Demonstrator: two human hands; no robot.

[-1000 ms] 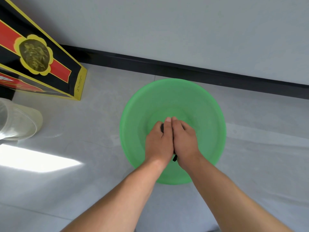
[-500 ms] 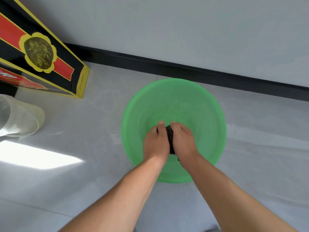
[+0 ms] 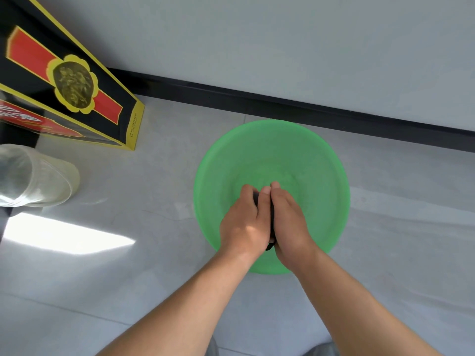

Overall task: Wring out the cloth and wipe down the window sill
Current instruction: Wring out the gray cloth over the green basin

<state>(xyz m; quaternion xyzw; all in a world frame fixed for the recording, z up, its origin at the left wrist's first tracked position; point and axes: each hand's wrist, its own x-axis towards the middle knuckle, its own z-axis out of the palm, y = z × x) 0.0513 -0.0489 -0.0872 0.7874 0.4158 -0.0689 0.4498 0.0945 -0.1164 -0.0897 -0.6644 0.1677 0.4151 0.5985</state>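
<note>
A round green basin (image 3: 321, 160) stands on the pale tiled floor near the wall. Above its middle my left hand (image 3: 243, 222) and my right hand (image 3: 291, 222) press side by side, both closed around a dark cloth (image 3: 271, 217). Only a thin dark strip of the cloth shows between the palms, plus a small end (image 3: 270, 245) poking out below the wrists. The rest of the cloth is hidden inside my fists. No window sill is in view.
A tall black, red and yellow box (image 3: 69, 86) leans at the upper left. A clear plastic jug (image 3: 33, 176) lies beside it at the left edge. A black skirting board (image 3: 334, 109) runs along the grey wall behind the basin. A sunlit patch (image 3: 61, 235) marks the floor.
My hands have pressed closer together around the cloth, so less of it shows than half a second ago. The view has shifted slightly right; the basin has stayed put.
</note>
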